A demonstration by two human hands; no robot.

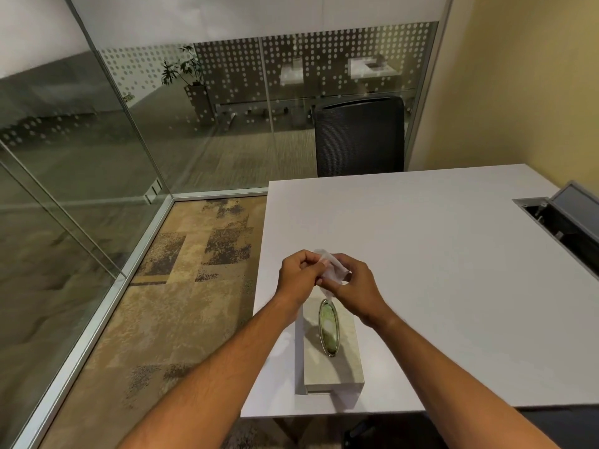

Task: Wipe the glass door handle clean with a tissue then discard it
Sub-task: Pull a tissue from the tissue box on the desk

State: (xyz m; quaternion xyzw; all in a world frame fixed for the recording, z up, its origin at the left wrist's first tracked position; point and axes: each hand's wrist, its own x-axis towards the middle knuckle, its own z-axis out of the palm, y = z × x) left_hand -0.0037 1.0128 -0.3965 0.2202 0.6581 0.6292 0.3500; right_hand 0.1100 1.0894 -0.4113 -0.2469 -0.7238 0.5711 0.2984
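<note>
Two hands hold a tissue over the table.

The white table [437, 254] carries the tissue box [330, 361]. Above it, the left hand [296, 270] and right hand [356, 286] both pinch the tissue [334, 270], likely to bunch it for wiping. No door handle shows.

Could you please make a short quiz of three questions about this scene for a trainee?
1. True or false: both hands hold the tissue.
2. Where does the tissue box stand? A) on the floor B) on the table C) on the chair
3. Fill in: the box opening has an ____ metal rim.

Key: 1 true, left hand and right hand pinch it; 2 B; 3 oval.
</note>
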